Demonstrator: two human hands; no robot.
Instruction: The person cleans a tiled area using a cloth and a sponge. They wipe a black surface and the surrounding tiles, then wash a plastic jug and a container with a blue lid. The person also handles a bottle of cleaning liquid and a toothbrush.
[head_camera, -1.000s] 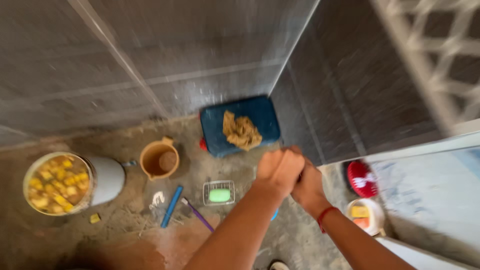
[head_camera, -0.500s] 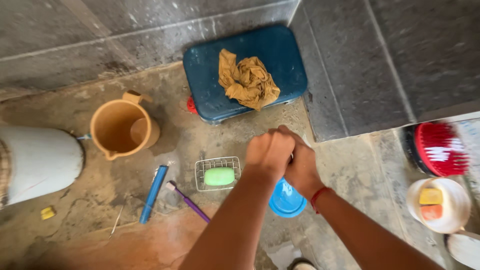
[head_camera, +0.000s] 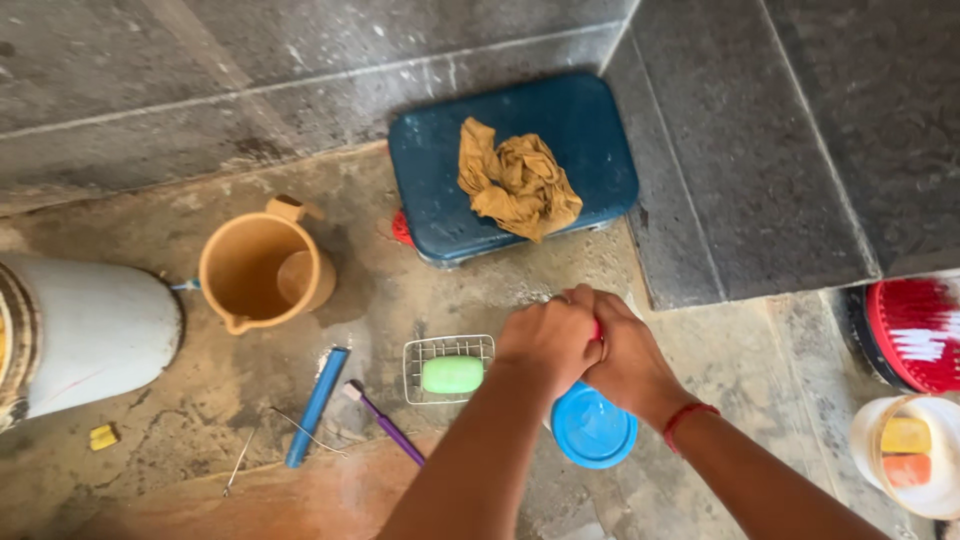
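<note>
My left hand (head_camera: 548, 342) and my right hand (head_camera: 628, 366) are pressed together as closed fists above the wet concrete floor. A small red thing (head_camera: 597, 329) shows between their fingers; its kind is hidden. A red thread circles my right wrist. Just below the hands lies a round blue lid (head_camera: 592, 427), partly covered by them. To the left of my left hand, a wire soap rack (head_camera: 416, 352) holds a green soap bar (head_camera: 452, 374).
A blue stool (head_camera: 580, 120) with a crumpled tan cloth (head_camera: 518, 182) stands against the grey tiled wall. An orange mug (head_camera: 262, 268), a white bucket (head_camera: 95, 330), a blue stick (head_camera: 317, 404) and a purple toothbrush (head_camera: 385, 424) lie left. A red brush (head_camera: 912, 330) and white tub (head_camera: 930, 490) sit right.
The view has tilted down and drawn nearer to the floor. My joined hands have stayed together and sunk slightly. The blue lid beneath them has come into view.
</note>
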